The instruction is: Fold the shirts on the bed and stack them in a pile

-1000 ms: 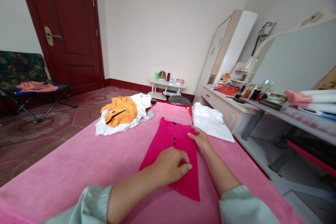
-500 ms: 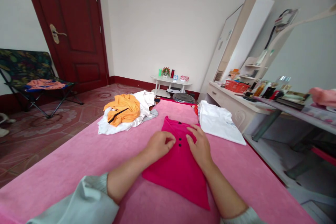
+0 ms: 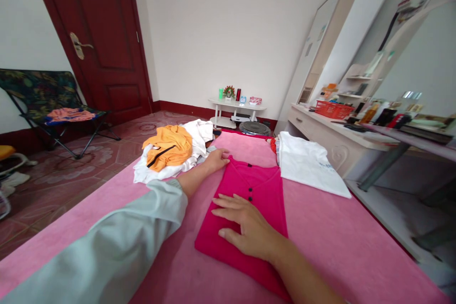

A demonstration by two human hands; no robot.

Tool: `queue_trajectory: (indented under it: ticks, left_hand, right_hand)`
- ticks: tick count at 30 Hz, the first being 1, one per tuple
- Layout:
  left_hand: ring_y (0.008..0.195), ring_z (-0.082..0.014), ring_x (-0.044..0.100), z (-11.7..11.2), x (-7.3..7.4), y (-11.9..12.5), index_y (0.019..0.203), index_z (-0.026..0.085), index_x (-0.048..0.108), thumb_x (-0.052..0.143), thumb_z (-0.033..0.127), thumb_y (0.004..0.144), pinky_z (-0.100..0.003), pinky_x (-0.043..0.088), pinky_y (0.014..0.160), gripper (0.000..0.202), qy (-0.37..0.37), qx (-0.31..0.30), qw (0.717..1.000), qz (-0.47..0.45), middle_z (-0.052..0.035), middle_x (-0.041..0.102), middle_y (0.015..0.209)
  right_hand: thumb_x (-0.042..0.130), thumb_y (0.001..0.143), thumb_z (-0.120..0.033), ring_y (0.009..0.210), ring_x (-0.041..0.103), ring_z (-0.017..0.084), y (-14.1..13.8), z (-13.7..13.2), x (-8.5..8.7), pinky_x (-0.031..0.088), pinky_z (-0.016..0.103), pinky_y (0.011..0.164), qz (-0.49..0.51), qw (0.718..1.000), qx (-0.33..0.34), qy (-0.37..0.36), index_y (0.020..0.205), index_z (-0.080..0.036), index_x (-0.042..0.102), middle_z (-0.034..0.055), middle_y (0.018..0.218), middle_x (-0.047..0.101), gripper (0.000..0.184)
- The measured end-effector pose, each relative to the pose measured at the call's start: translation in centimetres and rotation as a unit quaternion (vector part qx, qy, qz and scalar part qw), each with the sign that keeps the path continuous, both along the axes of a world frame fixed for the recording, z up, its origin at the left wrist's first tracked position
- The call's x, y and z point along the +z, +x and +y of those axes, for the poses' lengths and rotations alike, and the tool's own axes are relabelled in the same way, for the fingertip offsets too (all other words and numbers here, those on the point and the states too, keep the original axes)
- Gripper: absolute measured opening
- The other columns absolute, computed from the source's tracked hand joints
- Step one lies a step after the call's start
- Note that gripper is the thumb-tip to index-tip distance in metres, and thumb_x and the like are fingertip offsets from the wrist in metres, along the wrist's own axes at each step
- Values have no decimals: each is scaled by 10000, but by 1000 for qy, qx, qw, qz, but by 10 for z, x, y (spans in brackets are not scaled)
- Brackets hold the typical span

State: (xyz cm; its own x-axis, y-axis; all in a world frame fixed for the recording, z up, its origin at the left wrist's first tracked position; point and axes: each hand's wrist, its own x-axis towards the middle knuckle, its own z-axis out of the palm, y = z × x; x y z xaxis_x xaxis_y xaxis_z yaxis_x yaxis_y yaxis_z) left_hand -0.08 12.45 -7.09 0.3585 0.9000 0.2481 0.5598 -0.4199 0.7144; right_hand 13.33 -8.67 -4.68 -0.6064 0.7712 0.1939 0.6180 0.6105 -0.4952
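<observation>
A folded magenta shirt (image 3: pixel 261 183) lies on the pink bed cover (image 3: pixel 320 232), its neckline and dark buttons facing up. At its far left corner, my left hand (image 3: pixel 217 160) has thumb and fingers closed on the fabric's edge. My right hand (image 3: pixel 245 228) rests on the front of the shirt, below the buttons, palm down with the fingers spread. Part of the shirt's lower right is hidden under my right hand and forearm.
A heap of loose clothes with an orange garment (image 3: pixel 171 147) lies left. On the right is a folded white shirt (image 3: pixel 306 161). Beyond stand a small white table (image 3: pixel 235 103), a dressing table (image 3: pixel 320 126) with a red basket (image 3: pixel 333 109), and a folding chair (image 3: pixel 42 90).
My left hand has moved from the shirt's middle to its far left corner. My right hand has come down and left, flattening onto the front. The collar lies straighter, and the view has shifted slightly.
</observation>
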Motion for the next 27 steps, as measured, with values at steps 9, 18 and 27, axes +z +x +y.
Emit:
queue_trajectory:
  ticks: [9,18,27]
  left_hand:
    - [619,-119,609,34,6,18,801,101,720,659,116,688,-196,458,592,129,-36,-33,999,-6,-20,692,667]
    - [648,-138,587,25,9,33,685,124,695,661,92,662,-220,455,634,52,22,-2,1000,23,-12,646,626]
    - [968,-188,591,-59,16,25,994,148,668,550,134,803,-314,444,924,225,127,-24,991,-23,-69,663,1012]
  right_hand:
    - [557,822,-303,1348,340,190,0,0,-5,180,468,1125,-25,999,14,-14,1303,-319,512,22,1423,444,484]
    - [517,836,-300,1353,332,181,-2,-1,-6,194,445,1127,-23,999,22,-11,1322,-301,491,20,1435,427,486]
    - [538,839,-261,1162,549,184,-1,-5,-10,351,382,1046,57,997,8,45,1121,-258,652,40,1206,642,304]
